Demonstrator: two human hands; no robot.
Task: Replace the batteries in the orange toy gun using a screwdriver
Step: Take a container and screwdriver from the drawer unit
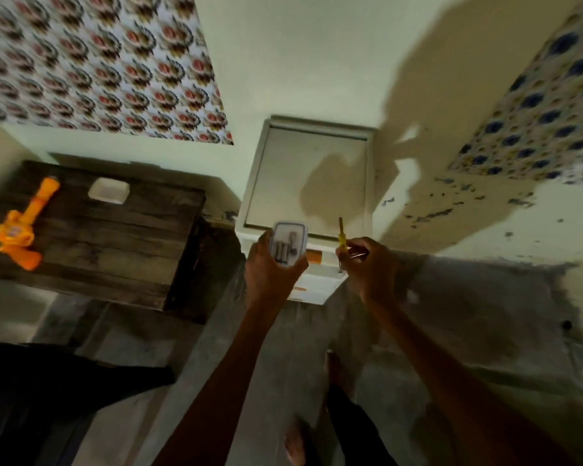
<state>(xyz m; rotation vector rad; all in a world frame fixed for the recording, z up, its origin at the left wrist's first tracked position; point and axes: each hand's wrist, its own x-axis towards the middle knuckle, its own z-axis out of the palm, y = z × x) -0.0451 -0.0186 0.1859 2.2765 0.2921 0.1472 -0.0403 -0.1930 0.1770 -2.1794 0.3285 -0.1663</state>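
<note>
The orange toy gun (24,223) lies on a dark wooden table (115,237) at the left, far from both hands. My left hand (270,274) holds a small clear plastic box (287,242) with batteries inside, in front of a white drawer unit (307,183). To its right, my right hand (367,264) grips a yellow-handled screwdriver (341,235) with its shaft pointing up.
A small white dish (109,190) sits on the wooden table behind the gun. The white drawer unit stands against the wall, with orange handles on its front. Patterned cloths hang at upper left and right. My bare feet (297,445) stand on the grey floor.
</note>
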